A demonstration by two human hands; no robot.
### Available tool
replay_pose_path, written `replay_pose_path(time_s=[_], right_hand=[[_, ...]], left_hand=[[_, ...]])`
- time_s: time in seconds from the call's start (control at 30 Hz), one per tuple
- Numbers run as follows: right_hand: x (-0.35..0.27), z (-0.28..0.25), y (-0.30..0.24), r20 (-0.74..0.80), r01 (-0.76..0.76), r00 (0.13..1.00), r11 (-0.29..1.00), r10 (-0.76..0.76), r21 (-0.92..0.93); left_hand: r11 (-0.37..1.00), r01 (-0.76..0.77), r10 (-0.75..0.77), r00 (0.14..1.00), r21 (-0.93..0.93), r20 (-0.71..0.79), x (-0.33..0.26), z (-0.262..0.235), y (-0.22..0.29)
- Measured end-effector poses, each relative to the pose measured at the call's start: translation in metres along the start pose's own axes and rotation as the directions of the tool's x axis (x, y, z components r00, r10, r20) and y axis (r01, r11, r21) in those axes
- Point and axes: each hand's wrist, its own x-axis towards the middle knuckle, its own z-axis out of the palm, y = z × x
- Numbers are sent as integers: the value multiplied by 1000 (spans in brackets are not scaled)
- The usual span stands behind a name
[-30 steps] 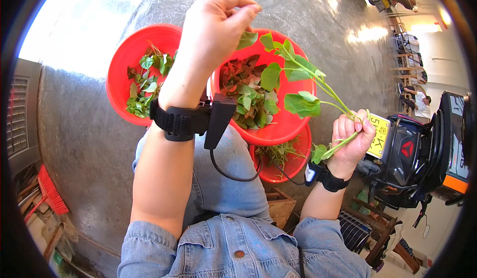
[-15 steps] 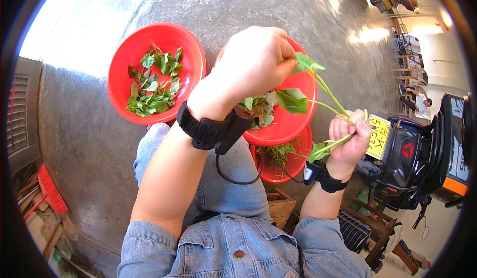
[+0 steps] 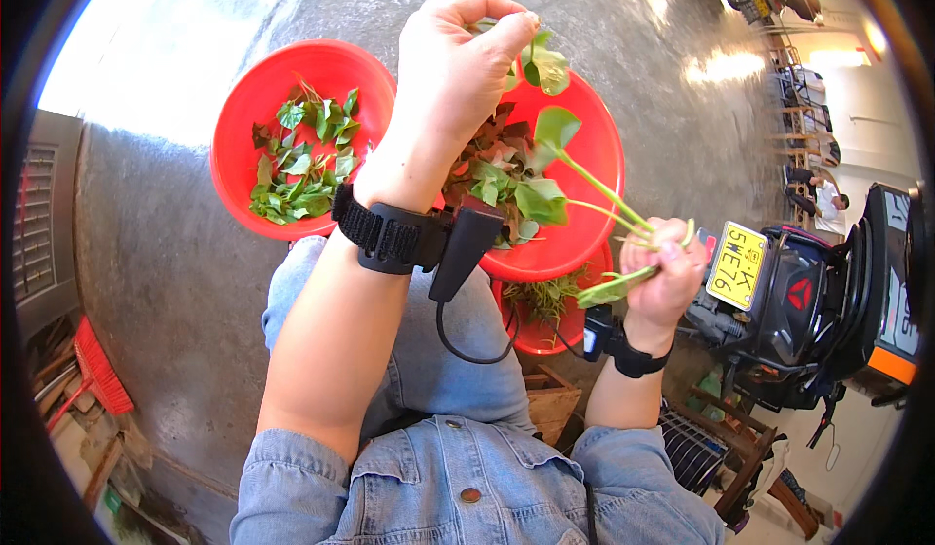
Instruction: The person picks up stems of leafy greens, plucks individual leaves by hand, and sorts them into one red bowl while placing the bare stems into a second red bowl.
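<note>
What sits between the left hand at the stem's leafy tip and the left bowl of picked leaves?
Nothing visible. The left hand pinches the stem's top leaves above the middle bowl; the left bowl lies open beside it, with only air between.

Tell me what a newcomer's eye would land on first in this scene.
Two bright red bowls of green leaves sit on the grey concrete floor, one at upper left, one at centre. Above the centre bowl the left hand pinches a leaf at the top of a leafy stem, while the right hand grips its lower end. A scooter stands at the right edge.
</note>
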Motion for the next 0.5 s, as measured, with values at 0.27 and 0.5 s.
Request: replay_pose_path(time_s=[0.27, 0.5], right_hand=[[13, -20, -1, 90, -99, 994, 841, 60, 532], [16, -22, 2, 124, -133, 990, 800, 74, 585]], left_hand=[[882, -386, 178, 805, 271, 566, -20, 17, 2], [861, -494, 330, 726, 124, 604, -24, 24, -2]])
